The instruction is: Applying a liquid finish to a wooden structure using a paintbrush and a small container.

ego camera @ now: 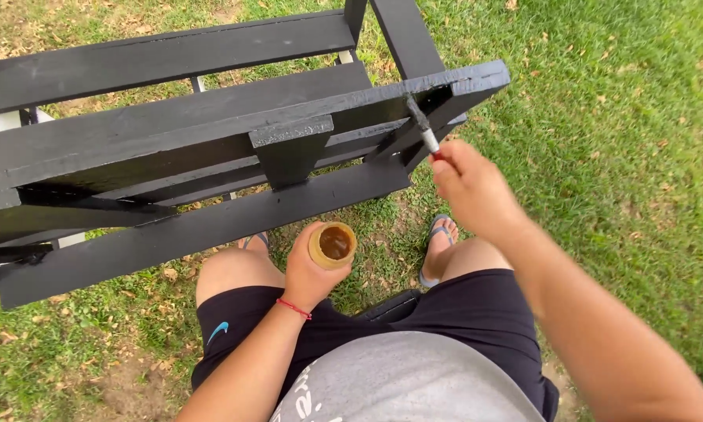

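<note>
From the head camera I look down on a person seated on grass [602,156], knees apart, facing a black-painted wooden frame [211,117] of 4 or so long slats. My view shows the right hand [473,187] raised in front of the right knee, fingers closed around the handle of a small paintbrush [423,125]. The brush points up and away, and its dark bristle end touches the underside edge of the frame's near right corner, just below the top slat. The handle shows a pale ferrule and a bit of red at the fingers.

The left hand [308,273] sits between the knees, fingers wrapped around a small round jar [333,244], held upright with its open mouth facing me. I see dark brownish liquid inside. A red string bracelet [294,309] circles that wrist.

The jar hangs just below the frame's lowest slat, well apart from the brush. Both feet wear blue sandals [437,234] on a patch of bare soil and dry leaves. Black shorts [477,312] and a grey shirt [406,375] fill the bottom of my view.
</note>
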